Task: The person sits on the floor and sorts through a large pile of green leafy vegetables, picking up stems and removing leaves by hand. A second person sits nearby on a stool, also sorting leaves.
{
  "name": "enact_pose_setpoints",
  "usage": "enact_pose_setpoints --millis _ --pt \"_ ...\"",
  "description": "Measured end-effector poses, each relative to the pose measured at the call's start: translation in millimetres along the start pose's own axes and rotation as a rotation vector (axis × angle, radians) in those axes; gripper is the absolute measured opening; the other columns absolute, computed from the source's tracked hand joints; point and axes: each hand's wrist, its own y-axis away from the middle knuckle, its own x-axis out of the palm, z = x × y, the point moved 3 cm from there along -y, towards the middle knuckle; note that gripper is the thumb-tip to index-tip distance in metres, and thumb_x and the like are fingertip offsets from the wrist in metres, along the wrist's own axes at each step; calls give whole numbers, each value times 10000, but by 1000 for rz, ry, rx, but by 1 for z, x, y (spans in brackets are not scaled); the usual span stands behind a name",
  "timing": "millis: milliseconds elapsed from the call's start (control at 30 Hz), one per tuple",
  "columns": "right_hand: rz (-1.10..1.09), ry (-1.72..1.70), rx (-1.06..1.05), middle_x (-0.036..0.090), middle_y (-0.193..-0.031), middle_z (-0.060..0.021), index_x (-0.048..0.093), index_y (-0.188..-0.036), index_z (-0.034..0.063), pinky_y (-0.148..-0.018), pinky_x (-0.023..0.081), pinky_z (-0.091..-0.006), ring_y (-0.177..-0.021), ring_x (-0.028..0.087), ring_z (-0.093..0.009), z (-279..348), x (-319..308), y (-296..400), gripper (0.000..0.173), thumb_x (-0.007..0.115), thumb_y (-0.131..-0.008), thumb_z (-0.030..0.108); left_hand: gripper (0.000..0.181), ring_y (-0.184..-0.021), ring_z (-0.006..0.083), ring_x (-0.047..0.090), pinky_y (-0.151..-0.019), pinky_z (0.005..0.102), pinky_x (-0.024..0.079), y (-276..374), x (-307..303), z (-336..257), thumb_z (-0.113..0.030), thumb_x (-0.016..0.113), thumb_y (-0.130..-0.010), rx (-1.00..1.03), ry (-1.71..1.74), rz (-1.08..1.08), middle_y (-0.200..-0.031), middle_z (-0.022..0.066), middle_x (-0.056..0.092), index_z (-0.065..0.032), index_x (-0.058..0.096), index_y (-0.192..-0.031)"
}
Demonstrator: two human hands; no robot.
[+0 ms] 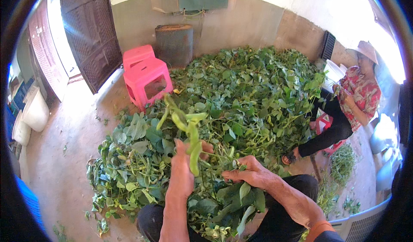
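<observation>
My left hand (182, 159) is raised over the plants, with a cluster of plump green bean pods (193, 138) lying across its palm, between thumb and fingers. Some of the pods stick out beyond the fingertips and look blurred. To its right, my right hand (253, 172) pinches the stem of a leafy bean plant (237, 198). Broad green leaves hang below that hand, between my knees. Beneath and beyond both hands spreads a large heap of cut bean plants (238, 100), with leaves, stems and pods tangled together.
Pink plastic stools (146, 71) stand at the heap's left edge, near a grey drum (174, 45). At right sits a person in a hat (358, 90), holding plants. Stripped stems (342, 164) lie by that person's stool. A grey plastic crate (364, 224) is at lower right, white buckets (35, 109) at left.
</observation>
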Motion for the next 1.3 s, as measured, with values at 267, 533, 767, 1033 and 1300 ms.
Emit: enact_pose_setpoints --millis 267,533,767,1033,1300 --pt "-70 -111 -23 631 -743 20 690 -880 17 -629 415 -262 -698 530 -59 5 -13 4 274 682 -909 290 222 -779 136 615 -714 304 491 -2 5 31 -181 528 -997 167 -189 10 -829 66 660 18 627 -1012" --pt "113 -77 9 580 -660 31 645 -731 55 -556 362 -246 -616 480 -49 -13 3 11 345 620 -938 329 231 -544 108 538 -515 298 427 5 15 14 -168 524 -1003 342 -473 -240 -644 70 591 22 626 -920" --pt "55 92 -159 568 -660 -4 616 -861 0 -516 387 -292 -563 472 -86 2 18 25 197 614 -924 187 230 -517 127 535 -505 313 429 4 20 13 -167 537 -996 389 -553 -224 -603 95 564 2 628 -868" --pt "391 305 -641 633 -757 -145 626 -1022 1 -535 464 -350 -653 633 -234 7 30 67 210 600 -817 37 213 -587 108 567 -545 283 443 -25 -40 15 -147 519 -986 277 -582 -535 -659 52 600 -2 624 -871" --pt "-69 -141 -100 670 -731 -36 681 -889 12 -648 489 -265 -704 610 -85 0 -19 33 234 585 -993 199 287 -550 63 486 -488 239 351 -11 -11 24 -235 548 -988 178 -394 -262 -678 60 675 3 669 -883"
